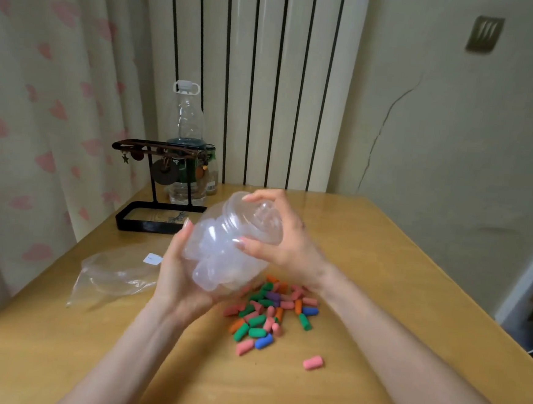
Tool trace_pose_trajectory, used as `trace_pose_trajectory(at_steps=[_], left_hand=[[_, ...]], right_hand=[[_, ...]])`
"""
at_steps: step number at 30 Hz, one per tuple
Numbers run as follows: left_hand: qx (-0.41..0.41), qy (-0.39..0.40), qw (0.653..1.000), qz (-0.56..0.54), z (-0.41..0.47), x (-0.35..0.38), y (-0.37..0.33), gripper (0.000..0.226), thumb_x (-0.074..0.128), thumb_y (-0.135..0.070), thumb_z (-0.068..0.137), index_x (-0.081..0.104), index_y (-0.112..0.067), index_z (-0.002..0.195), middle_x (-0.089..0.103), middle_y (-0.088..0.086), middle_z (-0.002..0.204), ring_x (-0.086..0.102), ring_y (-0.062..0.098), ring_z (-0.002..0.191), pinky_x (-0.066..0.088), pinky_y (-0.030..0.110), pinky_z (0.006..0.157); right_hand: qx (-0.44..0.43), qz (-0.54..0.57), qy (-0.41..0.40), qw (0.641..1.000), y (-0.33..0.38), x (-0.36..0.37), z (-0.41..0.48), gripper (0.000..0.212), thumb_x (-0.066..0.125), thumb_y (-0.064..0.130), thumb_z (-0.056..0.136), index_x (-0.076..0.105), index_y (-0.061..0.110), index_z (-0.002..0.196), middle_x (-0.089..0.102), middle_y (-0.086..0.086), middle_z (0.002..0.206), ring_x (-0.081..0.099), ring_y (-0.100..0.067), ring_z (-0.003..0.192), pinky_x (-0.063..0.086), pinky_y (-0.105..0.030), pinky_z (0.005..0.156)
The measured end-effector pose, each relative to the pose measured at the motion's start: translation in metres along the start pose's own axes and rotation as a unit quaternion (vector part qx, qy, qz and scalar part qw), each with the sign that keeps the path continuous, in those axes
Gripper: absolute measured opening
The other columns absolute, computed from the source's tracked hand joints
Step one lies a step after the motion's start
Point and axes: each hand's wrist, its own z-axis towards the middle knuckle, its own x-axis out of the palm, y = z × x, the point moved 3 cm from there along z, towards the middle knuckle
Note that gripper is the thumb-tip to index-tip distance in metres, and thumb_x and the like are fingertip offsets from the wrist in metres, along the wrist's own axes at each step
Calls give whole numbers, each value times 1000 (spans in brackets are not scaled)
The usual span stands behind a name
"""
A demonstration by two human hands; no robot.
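i hold the jar (226,246) tilted above the counter (380,274), my left hand (176,277) under its base, my right hand (287,238) round its top. the pile of foam pieces (269,310) lies on the counter below it, one stray piece (313,362) nearer me. the bag (116,273) lies left; the stand (160,193) is at the far left, the bottle (187,116) behind it.

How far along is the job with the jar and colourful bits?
Done: the plastic bag lies emptied, and the coloured foam pieces sit piled on the table. In hand: the left hand holds the clear jar tilted; the right hand grips its lid end. Left: the jar looks empty, so every piece probably still has to go in.
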Motion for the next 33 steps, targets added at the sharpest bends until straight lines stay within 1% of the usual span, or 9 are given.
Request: trace_pose_trajectory(at_steps=[5,8,11,17,20,23,26,28,33], left_hand=[[53,1,994,92,3,-6,-14,49,40,-56,90,71,-22,105,67,14,116,66,32,98,45,57,92],[61,-2,988,144,3,-6,-12,46,41,-54,90,67,-21,108,69,15,111,68,31,92,44,59,91],[39,-5,990,137,3,-5,-13,44,41,-55,89,74,-25,90,72,11,103,70,28,85,46,54,90],[-29,7,995,95,6,-7,-7,51,41,-58,87,78,-24,78,74,12,95,65,33,92,49,52,84],[-12,-5,993,119,7,-11,-10,48,44,-58,85,77,-23,87,72,12,102,67,31,92,52,48,81],[12,-16,989,144,6,-12,-12,43,48,-56,83,73,-22,93,71,12,106,67,31,94,51,46,81],[30,-17,987,155,8,-13,-13,42,48,-55,84,70,-22,99,71,11,106,66,33,97,51,52,85],[34,-18,986,162,8,-13,-14,43,48,-56,84,69,-22,102,71,10,106,65,34,100,46,54,90],[13,-15,988,155,8,-11,-12,52,49,-57,82,64,-19,115,68,13,114,64,34,103,50,50,84]], right_hand=[[100,0,80,992,-5,-11,6,114,69,70,48,11,44,143,10,7,158,20,-18,141,23,-43,112],[112,-117,65,985,-13,0,5,96,55,84,57,21,48,139,24,11,153,32,-21,137,35,-56,106],[42,-91,103,990,-13,-9,4,69,71,43,68,37,50,127,34,13,140,34,-8,130,39,-46,105],[-41,-107,143,983,-7,-13,-2,82,62,-10,62,46,45,122,29,18,143,23,-7,138,31,-45,112],[28,-70,152,985,-11,-15,-2,105,80,47,61,11,53,141,-3,26,153,5,-3,141,14,-39,111],[103,-138,101,980,-19,-11,1,107,37,94,52,2,49,143,4,6,159,17,-21,143,20,-53,111],[112,-112,153,975,-20,-7,0,89,68,56,73,12,48,142,18,2,156,27,-19,138,25,-48,112],[114,-31,167,979,-19,-12,-1,110,82,33,65,6,47,144,3,9,157,16,-14,138,19,-41,111],[55,-59,119,990,-20,-12,-1,75,78,37,67,38,50,129,33,16,141,32,3,128,33,-35,108]])
